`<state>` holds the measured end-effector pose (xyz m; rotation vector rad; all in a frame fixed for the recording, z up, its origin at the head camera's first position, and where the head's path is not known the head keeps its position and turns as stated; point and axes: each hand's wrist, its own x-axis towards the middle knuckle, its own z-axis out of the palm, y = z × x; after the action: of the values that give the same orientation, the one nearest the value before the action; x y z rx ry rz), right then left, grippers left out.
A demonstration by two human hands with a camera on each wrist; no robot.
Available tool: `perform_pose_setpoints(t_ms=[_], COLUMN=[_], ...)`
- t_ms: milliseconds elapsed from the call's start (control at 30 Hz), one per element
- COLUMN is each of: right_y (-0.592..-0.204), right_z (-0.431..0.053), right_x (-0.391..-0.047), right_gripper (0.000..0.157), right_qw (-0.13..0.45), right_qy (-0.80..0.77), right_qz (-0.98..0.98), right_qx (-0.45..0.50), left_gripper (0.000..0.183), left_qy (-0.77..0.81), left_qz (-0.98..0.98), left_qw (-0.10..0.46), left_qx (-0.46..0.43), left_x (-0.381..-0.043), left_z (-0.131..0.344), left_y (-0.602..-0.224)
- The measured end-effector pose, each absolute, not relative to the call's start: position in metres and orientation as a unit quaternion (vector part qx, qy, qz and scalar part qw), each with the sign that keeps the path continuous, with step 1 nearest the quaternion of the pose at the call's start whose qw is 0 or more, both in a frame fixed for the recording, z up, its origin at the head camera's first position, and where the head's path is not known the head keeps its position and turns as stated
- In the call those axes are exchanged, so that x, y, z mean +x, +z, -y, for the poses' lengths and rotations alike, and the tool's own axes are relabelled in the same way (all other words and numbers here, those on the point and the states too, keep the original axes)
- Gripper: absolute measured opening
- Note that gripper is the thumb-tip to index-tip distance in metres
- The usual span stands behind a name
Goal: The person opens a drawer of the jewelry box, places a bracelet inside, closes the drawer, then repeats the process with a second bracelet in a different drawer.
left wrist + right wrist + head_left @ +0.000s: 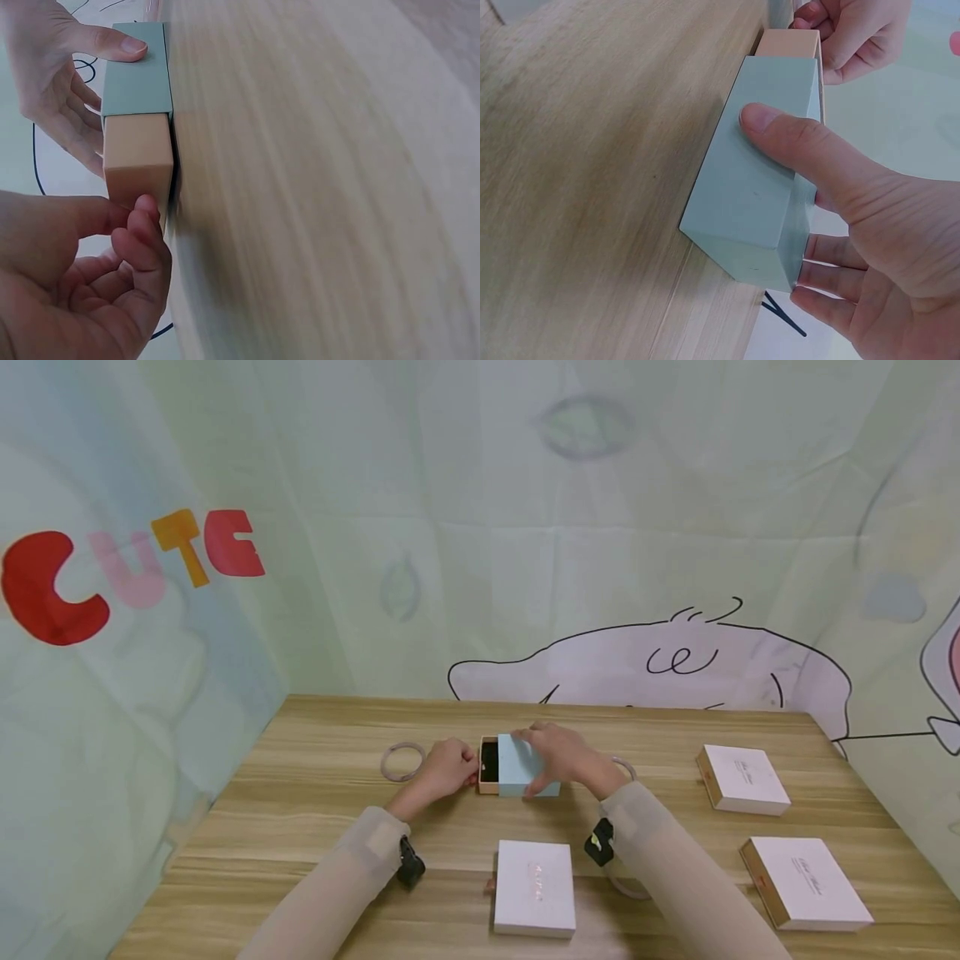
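Note:
A light blue drawer-style gift box (pixel 519 766) lies on the wooden table, its orange-brown drawer (pixel 489 787) partly out on the left and showing a black lining. My left hand (pixel 450 766) is at the drawer's outer end. Its thumb and fingertips pinch together there, seen close in the left wrist view; whatever small tab they hold is hidden. With my right hand (pixel 558 753) I grip the blue sleeve (pixel 742 180), thumb on the near side and fingers around the far side.
A white box (pixel 534 889) with a small tab sits nearer me. Two more white boxes, one farther (pixel 745 779) and one nearer (pixel 808 883), lie at the right. A grey ring (pixel 402 762) is left of my left hand; other rings are partly hidden by my right arm.

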<state>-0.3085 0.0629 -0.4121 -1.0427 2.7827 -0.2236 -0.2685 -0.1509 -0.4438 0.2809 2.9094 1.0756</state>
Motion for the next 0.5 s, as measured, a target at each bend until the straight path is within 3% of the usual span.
perform_pose_setpoints(t_ms=[500], right_y=[-0.4112], right_z=[-0.0629], right_x=[-0.3076], right_gripper=[0.1], right_qw=[0.082], right_qy=[-0.075], right_qz=[-0.932], right_qx=[-0.345], left_gripper=[0.036], left_qy=[0.367], left_qz=[-0.926], left_qw=[0.031], left_qx=[0.081], left_x=[-0.2704], left_z=[0.156], left_y=[-0.4465])
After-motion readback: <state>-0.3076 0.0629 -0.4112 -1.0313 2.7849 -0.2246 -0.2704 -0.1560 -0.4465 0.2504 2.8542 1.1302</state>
